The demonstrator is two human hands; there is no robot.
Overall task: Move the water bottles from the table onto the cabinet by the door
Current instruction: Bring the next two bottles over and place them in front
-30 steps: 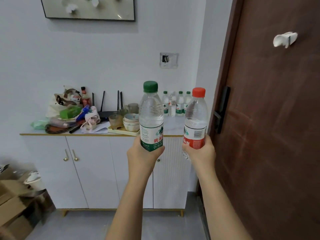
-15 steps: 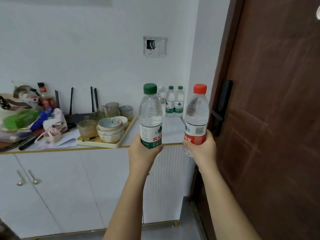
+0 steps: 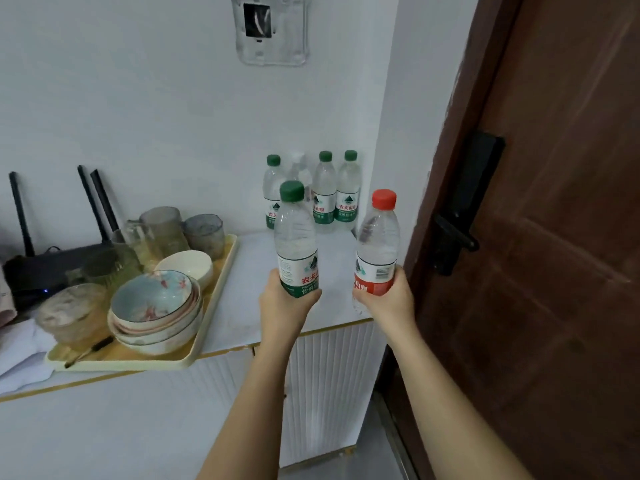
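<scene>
The person stood at the white cabinet (image 3: 242,292) by the brown door (image 3: 554,271), a water bottle in each hand. The left hand (image 3: 285,306) was wrapped round the lower part of the green bottle (image 3: 296,237), fingers curled over its label. The right hand (image 3: 389,301) gripped the red bottle (image 3: 377,244) the same way, low on the body, with the base showing just under the fingers. Both bottles were capped and close to upright, the red one leaning a little toward the door. They were held side by side but apart, above the right end of the cabinet top near its front edge; neither looked to be set down. Behind them, against the wall in the corner, stood a row of four bottles (image 3: 348,195) close together, three with green caps, one partly hidden by the green bottle. To the left on the same top lay a pale yellow tray (image 3: 121,366) carrying stacked bowls (image 3: 152,299), a white bowl (image 3: 187,268) and several glasses (image 3: 162,226). Beyond the tray sat a black router (image 3: 52,268) with its aerials up. A black handle (image 3: 453,233) stuck out from the door just beside the red bottle, and a clear box (image 3: 270,32) was fixed to the wall above.
</scene>
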